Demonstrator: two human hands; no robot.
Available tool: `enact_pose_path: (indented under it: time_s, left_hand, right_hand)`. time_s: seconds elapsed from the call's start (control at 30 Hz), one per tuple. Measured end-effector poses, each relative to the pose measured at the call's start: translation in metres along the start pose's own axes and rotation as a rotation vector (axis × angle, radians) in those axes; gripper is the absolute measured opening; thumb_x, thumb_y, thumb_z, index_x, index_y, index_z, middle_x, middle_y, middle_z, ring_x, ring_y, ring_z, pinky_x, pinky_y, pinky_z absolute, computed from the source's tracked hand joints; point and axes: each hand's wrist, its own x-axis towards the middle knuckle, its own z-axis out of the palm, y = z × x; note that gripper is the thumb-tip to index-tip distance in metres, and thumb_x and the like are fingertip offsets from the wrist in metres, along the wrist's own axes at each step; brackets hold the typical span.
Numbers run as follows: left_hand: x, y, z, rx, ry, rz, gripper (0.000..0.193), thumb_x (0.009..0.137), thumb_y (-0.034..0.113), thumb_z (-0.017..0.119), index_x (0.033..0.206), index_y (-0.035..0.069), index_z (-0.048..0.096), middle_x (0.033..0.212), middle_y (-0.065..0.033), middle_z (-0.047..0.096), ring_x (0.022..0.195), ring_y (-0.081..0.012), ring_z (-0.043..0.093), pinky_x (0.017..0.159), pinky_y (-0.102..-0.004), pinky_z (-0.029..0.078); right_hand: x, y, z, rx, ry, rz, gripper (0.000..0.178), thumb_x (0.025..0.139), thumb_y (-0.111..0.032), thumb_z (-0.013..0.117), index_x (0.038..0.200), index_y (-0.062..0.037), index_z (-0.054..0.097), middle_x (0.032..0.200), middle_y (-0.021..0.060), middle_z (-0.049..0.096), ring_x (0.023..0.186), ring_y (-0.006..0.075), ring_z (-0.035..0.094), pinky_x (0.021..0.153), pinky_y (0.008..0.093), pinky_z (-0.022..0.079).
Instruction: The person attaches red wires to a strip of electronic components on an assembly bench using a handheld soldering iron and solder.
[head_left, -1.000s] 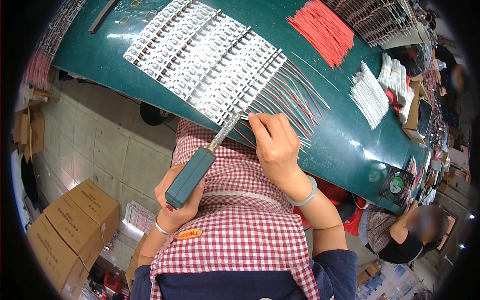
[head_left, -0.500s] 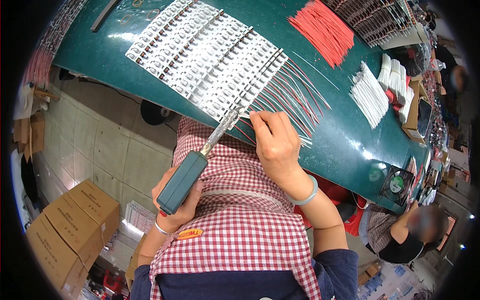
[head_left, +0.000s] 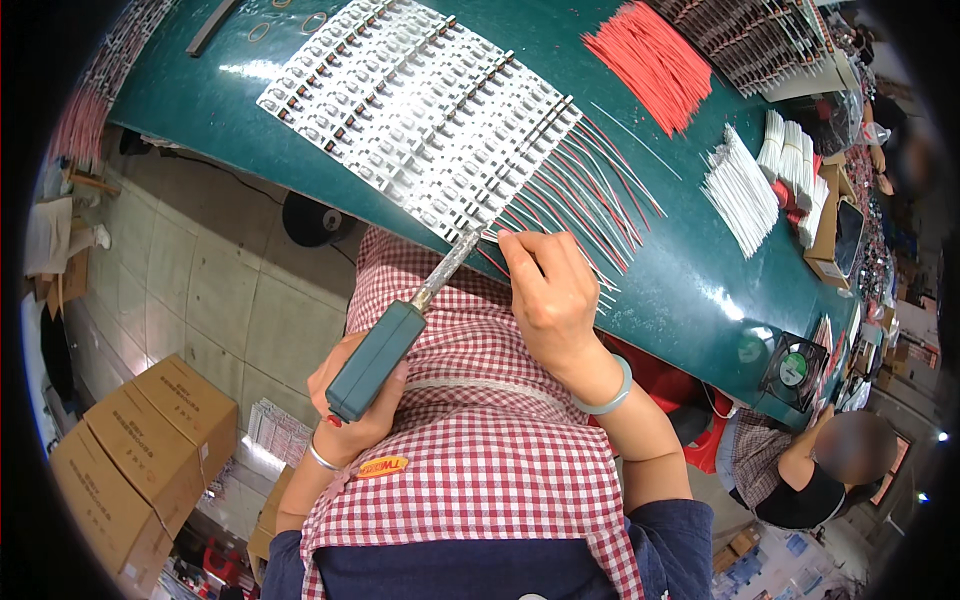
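Note:
My left hand [head_left: 362, 428] is wrapped round the dark green handle of a soldering iron [head_left: 378, 358]. The iron's metal barrel slants up and right, its tip at the near corner of a panel of white circuit boards [head_left: 420, 125]. At that same corner, the fingertips of my right hand [head_left: 556, 305] pinch the end of a thin white wire [head_left: 490, 236]. Red and white wires [head_left: 590, 190] fan out from the panel's right edge, above and beside my right hand. The exact contact between tip, wire and board is too small to make out.
On the green table [head_left: 690, 225] lie a heap of red wires [head_left: 655, 65] and a pile of white wires [head_left: 740, 195]. A small fan [head_left: 795, 367] stands near the right end. Cardboard boxes [head_left: 150, 450] sit on the floor at left. Another person [head_left: 790, 460] is at lower right.
The iron's tip and my right fingertips have shifted slightly down at the panel's near corner. The iron's handle has moved a little to the right. Both grips look the same.

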Motion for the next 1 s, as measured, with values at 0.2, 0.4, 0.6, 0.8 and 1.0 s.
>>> enact_pose_path:
  time_s: [0.2,0.4,0.6,0.8,1.0]
  left_hand:
    - [0.007,0.007,0.001,0.025,0.009,0.009,0.021,0.077,-0.001,0.077,0.096,-0.006,0.069,0.093,-0.0163,0.069,0.079,-0.0281,0.071,0.071,-0.0335,0.057]
    - [-0.002,-0.001,0.003,0.005,0.027,-0.012,0.020,0.077,0.000,0.077,0.095,-0.006,0.069,0.091,-0.0166,0.069,0.078,-0.0285,0.071,0.070,-0.0342,0.057]
    - [-0.026,-0.020,-0.002,-0.053,0.001,-0.103,0.027,0.080,0.004,0.078,0.103,-0.007,0.071,0.101,-0.0213,0.071,0.084,-0.0309,0.073,0.074,-0.0349,0.058]
    - [-0.028,-0.020,-0.003,-0.051,0.004,-0.118,0.029,0.080,0.006,0.078,0.105,-0.007,0.071,0.102,-0.0218,0.071,0.085,-0.0314,0.073,0.075,-0.0351,0.058]
    - [-0.034,-0.024,-0.002,-0.037,-0.005,-0.105,0.027,0.080,0.003,0.077,0.104,-0.008,0.070,0.101,-0.0211,0.071,0.085,-0.0312,0.073,0.075,-0.0355,0.058]
  right_hand:
    - [0.000,0.000,0.001,-0.017,-0.001,-0.014,0.029,0.072,0.002,0.069,0.101,0.0058,0.069,0.091,0.0109,0.064,0.077,0.0231,0.059,0.061,0.0322,0.049]
    - [0.001,-0.001,0.001,-0.020,0.004,-0.014,0.026,0.074,0.002,0.070,0.100,0.0061,0.069,0.090,0.0105,0.063,0.076,0.0226,0.058,0.061,0.0321,0.049]
    - [0.002,-0.004,-0.001,-0.021,0.003,0.016,0.028,0.073,0.006,0.070,0.101,0.0040,0.070,0.089,0.0105,0.064,0.075,0.0237,0.060,0.061,0.0334,0.050]
    - [0.000,-0.005,-0.001,0.003,0.024,0.030,0.031,0.072,0.009,0.071,0.103,0.0019,0.071,0.090,0.0103,0.066,0.076,0.0244,0.062,0.062,0.0344,0.051]
    - [-0.005,-0.010,0.000,0.042,0.043,0.015,0.030,0.073,0.008,0.072,0.102,0.0013,0.072,0.089,0.0095,0.067,0.075,0.0242,0.061,0.060,0.0342,0.051]
